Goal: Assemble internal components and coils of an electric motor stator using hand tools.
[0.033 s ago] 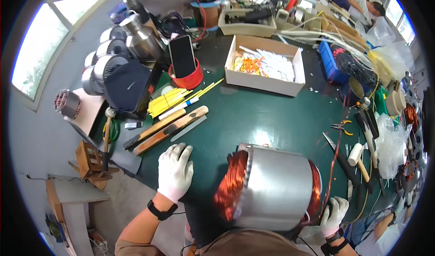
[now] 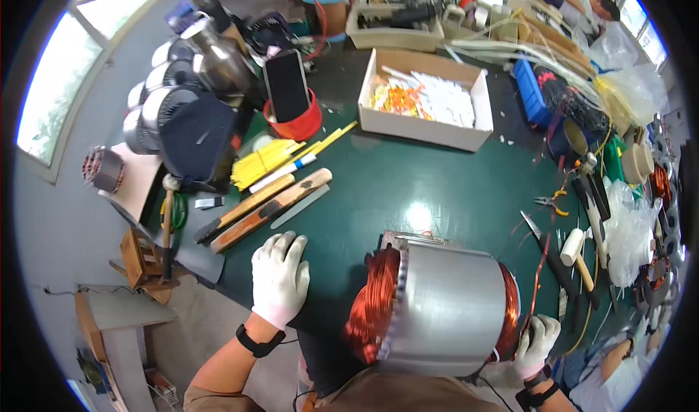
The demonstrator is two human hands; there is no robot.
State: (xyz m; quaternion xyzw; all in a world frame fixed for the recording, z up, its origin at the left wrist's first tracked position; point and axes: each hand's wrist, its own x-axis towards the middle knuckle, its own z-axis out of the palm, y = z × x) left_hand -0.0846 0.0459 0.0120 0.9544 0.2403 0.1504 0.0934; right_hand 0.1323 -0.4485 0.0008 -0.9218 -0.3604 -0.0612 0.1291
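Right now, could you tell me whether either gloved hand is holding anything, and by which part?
The left hand lies flat on the green table, holding nothing. The right hand is against the copper-wound end of the motor stator; whether it grips cannot be told.

Gloved left hand [image 2: 278, 275] lies flat, fingers spread; gloved right hand [image 2: 537, 343] curls loosely

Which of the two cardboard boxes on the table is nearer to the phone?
The white-walled box holding orange and white pieces, right of the phone. The other box, with dark parts inside, sits farther back.
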